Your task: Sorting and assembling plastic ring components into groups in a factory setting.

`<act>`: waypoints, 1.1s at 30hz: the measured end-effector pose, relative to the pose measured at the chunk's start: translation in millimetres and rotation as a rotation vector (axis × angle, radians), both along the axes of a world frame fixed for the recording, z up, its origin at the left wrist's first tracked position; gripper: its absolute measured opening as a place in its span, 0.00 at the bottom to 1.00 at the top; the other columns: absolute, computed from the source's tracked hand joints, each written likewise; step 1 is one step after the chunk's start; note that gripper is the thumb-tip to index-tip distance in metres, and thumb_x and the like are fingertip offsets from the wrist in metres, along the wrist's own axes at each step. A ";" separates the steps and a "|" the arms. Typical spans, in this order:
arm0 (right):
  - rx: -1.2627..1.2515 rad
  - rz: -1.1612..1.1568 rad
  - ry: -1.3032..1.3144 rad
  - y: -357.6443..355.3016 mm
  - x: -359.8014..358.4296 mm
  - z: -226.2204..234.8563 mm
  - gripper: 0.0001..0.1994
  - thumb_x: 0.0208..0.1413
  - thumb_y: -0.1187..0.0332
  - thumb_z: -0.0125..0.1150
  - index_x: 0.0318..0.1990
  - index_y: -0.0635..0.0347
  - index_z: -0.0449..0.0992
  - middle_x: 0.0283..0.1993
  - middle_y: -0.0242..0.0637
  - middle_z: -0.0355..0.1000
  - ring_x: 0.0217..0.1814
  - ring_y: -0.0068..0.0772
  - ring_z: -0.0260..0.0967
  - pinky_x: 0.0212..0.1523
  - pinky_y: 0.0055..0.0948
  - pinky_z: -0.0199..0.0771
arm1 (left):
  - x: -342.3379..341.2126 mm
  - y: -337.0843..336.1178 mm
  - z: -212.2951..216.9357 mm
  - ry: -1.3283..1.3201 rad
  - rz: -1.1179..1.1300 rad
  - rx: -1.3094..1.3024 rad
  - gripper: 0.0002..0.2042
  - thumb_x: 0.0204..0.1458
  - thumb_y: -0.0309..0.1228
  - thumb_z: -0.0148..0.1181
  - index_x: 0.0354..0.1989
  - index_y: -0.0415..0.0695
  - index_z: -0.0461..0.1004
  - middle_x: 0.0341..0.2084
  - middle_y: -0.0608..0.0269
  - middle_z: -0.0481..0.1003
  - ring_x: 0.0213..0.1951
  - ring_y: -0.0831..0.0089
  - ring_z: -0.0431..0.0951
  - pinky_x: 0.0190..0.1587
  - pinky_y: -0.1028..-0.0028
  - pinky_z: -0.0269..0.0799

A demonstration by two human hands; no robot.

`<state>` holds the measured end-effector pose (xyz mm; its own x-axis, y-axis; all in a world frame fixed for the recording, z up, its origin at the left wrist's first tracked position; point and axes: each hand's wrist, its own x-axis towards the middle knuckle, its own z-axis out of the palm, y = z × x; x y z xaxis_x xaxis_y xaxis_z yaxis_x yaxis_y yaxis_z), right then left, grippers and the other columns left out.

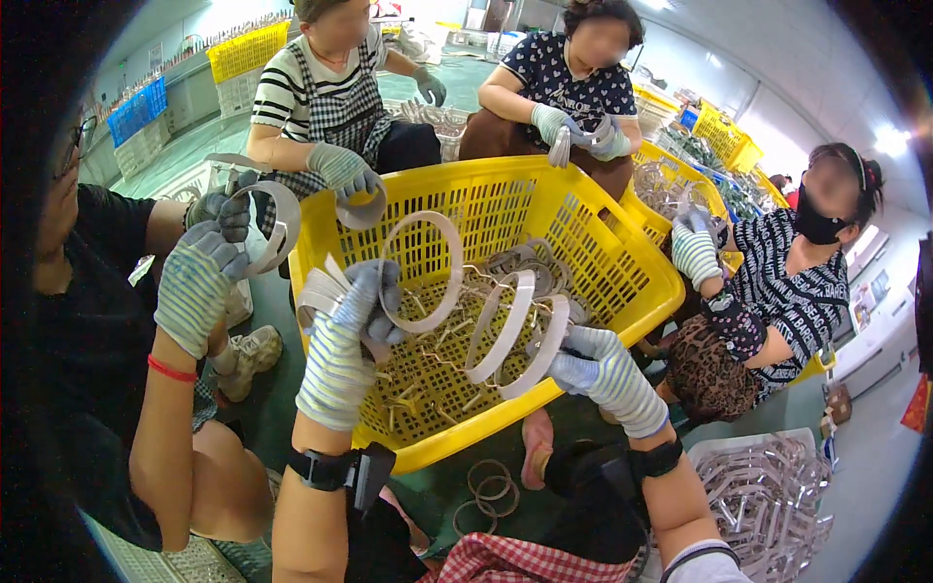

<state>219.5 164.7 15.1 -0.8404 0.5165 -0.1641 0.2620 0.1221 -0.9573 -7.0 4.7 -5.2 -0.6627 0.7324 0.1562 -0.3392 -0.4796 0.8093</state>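
Rings [526, 309], pale and thin-walled, hang over the yellow basket [653, 297] between my two hands, and from my remote post I judge the work on them to be partway through. My left hand [338, 355] is curled closed around a bundle of bands [324, 291], with a large ring [456, 277] standing upright at its fingertips. My right hand [612, 379] has its fingers pinched on the edge of the nearest ring [552, 350]. Thin wavy pieces [442, 363] show among the rings I have up; I cannot tell whether they join them.

As for what looks done, short sticks [473, 400] lie scattered over the basket's floor, which I take for bits already off the rings, and the bundle in my left hand seems the sorted part. What looks left is the set of rings strung between my hands, plus the heap of rings [535, 260] in the far part of the basket. I count none of these as finished. Around the basket, co-workers hold similar pieces, one at my left gripping a wide ring [285, 228]. Loose rings [516, 496] lie on the floor near my feet, and a full tray [812, 439] of pale pieces stands to my right; I cannot tell whether those are finished.
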 end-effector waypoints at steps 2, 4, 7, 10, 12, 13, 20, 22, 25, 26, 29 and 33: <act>0.054 -0.006 0.167 3.2 4.7 -5.7 0.13 0.54 0.69 0.61 0.46 0.64 0.75 0.36 0.27 0.74 0.37 0.17 0.68 0.40 0.21 0.70 | -7.6 -1.1 -2.6 -0.003 0.027 0.010 0.12 0.57 0.37 0.54 0.38 0.39 0.74 0.22 0.69 0.71 0.18 0.85 0.65 0.20 0.83 0.63; 0.101 -0.019 0.152 1.3 4.8 -3.8 0.14 0.54 0.73 0.60 0.48 0.64 0.74 0.40 0.29 0.75 0.41 0.19 0.69 0.44 0.22 0.71 | -2.5 -2.8 3.6 0.044 0.062 -0.064 0.12 0.57 0.37 0.54 0.37 0.39 0.74 0.21 0.69 0.71 0.18 0.85 0.65 0.21 0.83 0.63; 0.217 0.082 0.245 4.6 -0.3 -15.8 0.13 0.54 0.72 0.59 0.47 0.66 0.74 0.39 0.32 0.76 0.39 0.21 0.71 0.42 0.23 0.72 | 4.3 -8.0 14.1 0.216 -0.118 -0.195 0.12 0.57 0.36 0.55 0.38 0.39 0.74 0.21 0.69 0.71 0.17 0.84 0.64 0.22 0.82 0.64; 0.307 0.042 0.135 8.7 -1.5 -12.7 0.12 0.54 0.70 0.59 0.44 0.67 0.76 0.36 0.33 0.76 0.37 0.21 0.71 0.40 0.22 0.72 | 9.3 -8.9 15.2 0.235 -0.103 -0.206 0.11 0.56 0.34 0.55 0.39 0.38 0.74 0.21 0.69 0.71 0.18 0.83 0.65 0.23 0.81 0.65; 0.251 0.025 0.179 5.8 -3.3 -13.8 0.12 0.54 0.69 0.59 0.42 0.68 0.77 0.33 0.34 0.77 0.36 0.20 0.71 0.39 0.22 0.71 | 8.3 -11.7 14.0 0.232 -0.113 -0.213 0.11 0.56 0.34 0.55 0.40 0.38 0.74 0.21 0.68 0.71 0.18 0.83 0.66 0.23 0.81 0.65; 0.240 0.026 0.174 5.3 -3.5 -13.3 0.12 0.54 0.68 0.59 0.42 0.68 0.76 0.34 0.34 0.77 0.36 0.19 0.71 0.39 0.22 0.71 | 9.3 -12.0 14.8 0.242 -0.099 -0.208 0.11 0.55 0.33 0.55 0.40 0.38 0.74 0.22 0.68 0.71 0.18 0.83 0.66 0.23 0.81 0.65; 0.294 0.011 0.076 2.7 -0.4 -4.6 0.13 0.54 0.66 0.59 0.42 0.68 0.76 0.32 0.35 0.76 0.35 0.20 0.71 0.38 0.23 0.71 | 16.4 -14.4 18.9 0.346 -0.055 -0.263 0.10 0.53 0.31 0.57 0.41 0.39 0.75 0.24 0.68 0.73 0.21 0.83 0.68 0.25 0.82 0.65; 0.329 0.027 0.105 6.6 1.2 -8.3 0.14 0.54 0.66 0.60 0.42 0.68 0.76 0.32 0.35 0.76 0.35 0.21 0.71 0.38 0.23 0.71 | 15.9 -13.4 18.0 0.324 -0.058 -0.261 0.10 0.53 0.31 0.58 0.41 0.39 0.75 0.25 0.68 0.73 0.22 0.83 0.69 0.27 0.82 0.66; 0.339 0.036 0.112 3.8 1.1 -7.2 0.14 0.53 0.65 0.60 0.41 0.69 0.76 0.31 0.36 0.76 0.35 0.22 0.71 0.38 0.24 0.70 | 19.1 -15.6 20.4 0.366 -0.051 -0.302 0.11 0.51 0.30 0.60 0.41 0.40 0.75 0.27 0.69 0.74 0.25 0.83 0.71 0.30 0.82 0.68; 0.320 0.023 0.090 2.7 1.1 -6.4 0.14 0.53 0.65 0.61 0.41 0.69 0.76 0.31 0.36 0.75 0.34 0.22 0.71 0.37 0.24 0.70 | 20.2 -15.8 21.1 0.432 -0.047 -0.338 0.11 0.51 0.29 0.61 0.41 0.40 0.75 0.28 0.69 0.75 0.27 0.82 0.72 0.32 0.82 0.69; 0.277 -0.013 0.130 4.0 3.5 -9.3 0.15 0.53 0.64 0.61 0.41 0.68 0.77 0.29 0.33 0.74 0.33 0.21 0.69 0.36 0.24 0.70 | 19.3 -13.2 15.4 0.449 -0.057 -0.336 0.12 0.49 0.28 0.63 0.42 0.41 0.75 0.31 0.70 0.75 0.33 0.80 0.73 0.37 0.79 0.69; 0.000 -0.122 0.047 -1.9 2.7 11.9 0.15 0.52 0.61 0.63 0.42 0.62 0.79 0.23 0.22 0.70 0.22 0.11 0.61 0.21 0.14 0.58 | 13.1 -12.9 11.8 0.519 -0.095 -0.284 0.15 0.45 0.27 0.64 0.43 0.42 0.74 0.31 0.68 0.74 0.32 0.79 0.72 0.35 0.78 0.70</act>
